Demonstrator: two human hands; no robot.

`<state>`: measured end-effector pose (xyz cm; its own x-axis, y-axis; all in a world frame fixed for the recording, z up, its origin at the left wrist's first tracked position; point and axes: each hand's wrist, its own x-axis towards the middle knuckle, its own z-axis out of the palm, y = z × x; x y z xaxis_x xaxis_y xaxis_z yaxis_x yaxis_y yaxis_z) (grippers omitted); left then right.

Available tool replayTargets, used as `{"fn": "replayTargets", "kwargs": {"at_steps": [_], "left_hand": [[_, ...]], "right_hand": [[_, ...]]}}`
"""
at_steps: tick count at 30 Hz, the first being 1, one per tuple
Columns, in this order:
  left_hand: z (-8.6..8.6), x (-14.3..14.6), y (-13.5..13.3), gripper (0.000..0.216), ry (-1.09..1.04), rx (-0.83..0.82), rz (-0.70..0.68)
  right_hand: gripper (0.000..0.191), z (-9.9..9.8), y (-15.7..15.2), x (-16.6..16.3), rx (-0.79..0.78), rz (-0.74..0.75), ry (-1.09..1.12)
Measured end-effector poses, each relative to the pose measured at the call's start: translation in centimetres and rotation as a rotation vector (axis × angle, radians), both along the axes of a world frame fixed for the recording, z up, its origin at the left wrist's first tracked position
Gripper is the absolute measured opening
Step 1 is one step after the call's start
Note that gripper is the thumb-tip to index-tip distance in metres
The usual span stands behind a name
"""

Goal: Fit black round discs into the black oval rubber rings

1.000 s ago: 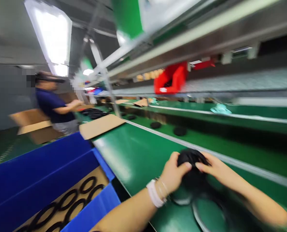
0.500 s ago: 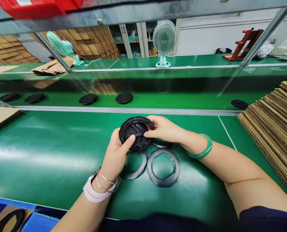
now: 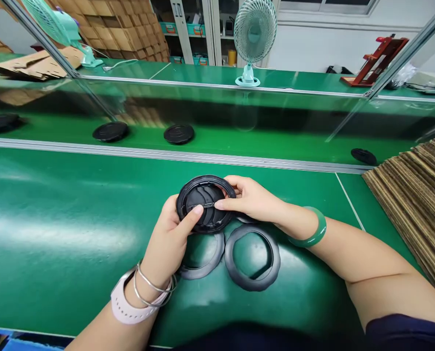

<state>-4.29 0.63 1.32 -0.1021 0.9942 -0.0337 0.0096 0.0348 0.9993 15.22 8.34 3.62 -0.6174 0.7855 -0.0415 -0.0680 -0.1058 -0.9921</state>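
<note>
A round black plastic part [image 3: 205, 202], with curved vanes inside its rim, is held above the green table by both hands. My left hand [image 3: 173, 229] grips its lower left edge, the thumb lying across the face. From the right, my right hand [image 3: 248, 197] closes on the rim, its thumb at the small bar in the middle and its other fingers partly hidden behind. Below lie a dark ring [image 3: 252, 257] and a second ring [image 3: 205, 261], partly covered by the held part. A further dark piece shows slightly under my right hand.
Beyond a metal rail [image 3: 188, 156], several black round parts lie on a green strip, one of them a black disc [image 3: 179, 134]. A stack of cardboard [image 3: 415, 190] stands at the right. Farther back are a fan [image 3: 254, 36] and a red stand [image 3: 378, 61].
The camera view has tilted down and shifted a little. Both hands keep hold of the black part; my right thumb sits slightly nearer its centre. Discs on the far strip appear farther left.
</note>
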Motion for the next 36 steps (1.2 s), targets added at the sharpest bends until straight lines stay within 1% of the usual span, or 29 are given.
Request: {"fn": "replayTargets", "kwargs": {"at_steps": [3, 8, 11, 17, 20, 24, 27, 29, 31, 33, 36], "left_hand": [[-0.1, 0.2, -0.1, 0.042, -0.027, -0.028, -0.01], [-0.5, 0.5, -0.1, 0.044, -0.041, -0.045, -0.006], [-0.8, 0.5, 0.0, 0.042, -0.015, -0.025, 0.003], [-0.8, 0.5, 0.0, 0.041, 0.025, -0.008, 0.027], [-0.7, 0.7, 0.0, 0.041, 0.063, 0.002, 0.034], [-0.8, 0.7, -0.1, 0.042, 0.189, 0.024, 0.056], [-0.8, 0.6, -0.2, 0.044, 0.269, 0.014, 0.057], [-0.8, 0.6, -0.3, 0.045, 0.315, 0.007, 0.06], [-0.8, 0.7, -0.4, 0.046, 0.351, -0.001, 0.063], [-0.8, 0.8, -0.5, 0.045, 0.376, -0.005, 0.063], [-0.7, 0.9, -0.7, 0.043, 0.4, -0.004, 0.07]], "right_hand": [[0.03, -0.3, -0.3, -0.3, -0.016, -0.043, 0.018], [0.027, -1.4, -0.3, -0.7, 0.043, -0.154, -0.04], [0.031, -1.9, -0.2, -0.9, 0.031, -0.149, -0.016], [0.044, -2.2, 0.0, -1.2, 0.019, -0.162, 0.057], [0.044, -2.4, 0.1, -1.2, 0.018, -0.157, 0.023], [0.039, -2.9, 0.5, -1.1, 0.036, -0.142, 0.024], [0.029, -3.2, 0.7, -1.0, 0.104, -0.158, 0.009], [0.019, -3.4, 0.6, -1.1, 0.191, -0.211, -0.071], [0.014, -3.5, 0.6, -1.1, 0.276, -0.274, -0.173], [0.014, -3.7, 0.5, -1.2, 0.316, -0.32, -0.223], [0.017, -4.3, 0.4, -1.4, 0.288, -0.345, -0.19]]}}
